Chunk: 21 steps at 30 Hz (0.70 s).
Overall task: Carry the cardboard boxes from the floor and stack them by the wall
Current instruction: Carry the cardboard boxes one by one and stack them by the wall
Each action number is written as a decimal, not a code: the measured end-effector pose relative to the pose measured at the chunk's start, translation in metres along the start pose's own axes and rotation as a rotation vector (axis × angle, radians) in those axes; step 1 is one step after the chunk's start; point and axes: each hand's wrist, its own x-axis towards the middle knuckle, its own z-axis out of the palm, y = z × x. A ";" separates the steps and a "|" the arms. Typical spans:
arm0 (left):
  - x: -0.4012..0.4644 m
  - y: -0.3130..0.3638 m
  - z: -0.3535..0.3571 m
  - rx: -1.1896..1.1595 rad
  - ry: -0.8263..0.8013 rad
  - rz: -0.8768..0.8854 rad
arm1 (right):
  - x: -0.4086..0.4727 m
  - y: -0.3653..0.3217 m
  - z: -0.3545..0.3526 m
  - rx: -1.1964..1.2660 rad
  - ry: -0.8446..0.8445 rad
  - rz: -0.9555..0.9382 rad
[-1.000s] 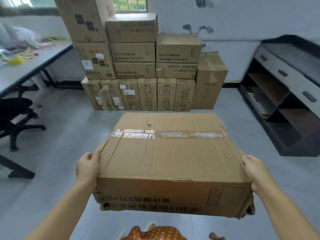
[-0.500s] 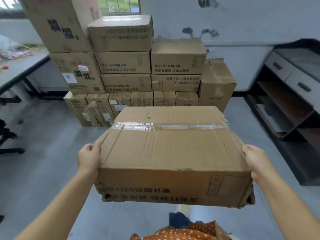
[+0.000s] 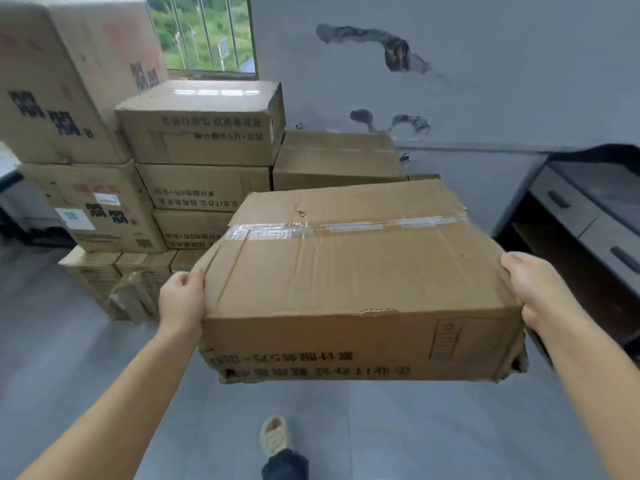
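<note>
The left hand [image 3: 181,299] grips the left end of a carried cardboard box [image 3: 349,271], thumb on the top edge and fingers hidden beneath, while the right hand [image 3: 535,289] clasps the box's right end in the same way. The box hangs in the air above the grey floor [image 3: 69,358], its top sealed with a strip of clear tape [image 3: 346,226] and its near face printed with upside-down characters. Just beyond the box stands the stack of boxes [image 3: 204,147] against the wall [image 3: 450,81], several tiers high, with a lower box [image 3: 336,157] at its right end directly behind the carried one. To the right of the box is a dark cabinet [image 3: 588,216] with drawers. Below the box, a slippered foot [image 3: 275,434] steps on the floor. Above the stack, a barred window [image 3: 204,29] shows greenery.
</note>
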 end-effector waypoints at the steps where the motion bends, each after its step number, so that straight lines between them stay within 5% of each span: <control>1: 0.018 0.009 0.015 -0.015 -0.002 0.015 | 0.018 -0.015 0.006 -0.003 0.015 -0.013; 12: 0.223 0.141 0.176 -0.165 -0.145 0.145 | 0.220 -0.167 0.065 0.101 0.189 -0.174; 21: 0.366 0.246 0.282 0.045 -0.230 0.319 | 0.364 -0.246 0.119 0.215 0.250 -0.163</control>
